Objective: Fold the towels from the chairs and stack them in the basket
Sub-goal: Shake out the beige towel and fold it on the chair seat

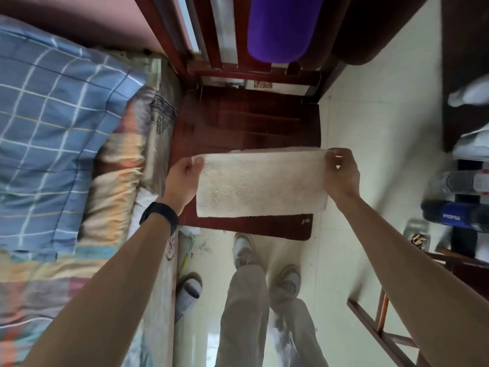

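Fingers (197,162) of left hand (182,178) and right hand (341,173) pinched on top corners of cream towel (260,185), stretched above wooden chair (246,123) seat; best kept taut, edges matched, then halved again.

A towel (260,182) hangs stretched over the front edge of a chair (246,123) seat, the left hand (182,178) at its left end, the right hand (341,173) at its right. A bed (66,154) lies left of the chair; bottles (455,197) lie right, well apart.
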A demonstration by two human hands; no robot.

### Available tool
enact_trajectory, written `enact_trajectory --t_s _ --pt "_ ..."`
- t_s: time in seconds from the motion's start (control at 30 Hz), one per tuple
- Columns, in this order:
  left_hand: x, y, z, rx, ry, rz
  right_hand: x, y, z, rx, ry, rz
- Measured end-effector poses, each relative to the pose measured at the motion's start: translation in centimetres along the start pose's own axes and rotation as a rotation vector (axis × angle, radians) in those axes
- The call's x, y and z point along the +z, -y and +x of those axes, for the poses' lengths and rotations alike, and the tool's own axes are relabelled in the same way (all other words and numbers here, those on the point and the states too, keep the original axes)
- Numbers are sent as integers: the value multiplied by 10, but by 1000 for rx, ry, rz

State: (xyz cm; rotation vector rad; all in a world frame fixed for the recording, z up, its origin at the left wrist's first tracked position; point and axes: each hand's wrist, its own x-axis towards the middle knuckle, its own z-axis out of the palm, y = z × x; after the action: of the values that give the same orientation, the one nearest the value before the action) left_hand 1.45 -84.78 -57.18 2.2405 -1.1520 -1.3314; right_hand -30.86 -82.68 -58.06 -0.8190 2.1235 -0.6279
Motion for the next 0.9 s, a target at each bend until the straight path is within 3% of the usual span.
enact_trajectory --t_s 0.43,0.73,0.9 --pt "27 18 35 -80 -72 114 31 -5 34 -97 -68 -117" --pt "35 13 36 -60 -118 205 36 -8 42 -23 -68 -151" --pt "38 11 36 -73 -124 246 40 -7 45 -168 -113 -283"
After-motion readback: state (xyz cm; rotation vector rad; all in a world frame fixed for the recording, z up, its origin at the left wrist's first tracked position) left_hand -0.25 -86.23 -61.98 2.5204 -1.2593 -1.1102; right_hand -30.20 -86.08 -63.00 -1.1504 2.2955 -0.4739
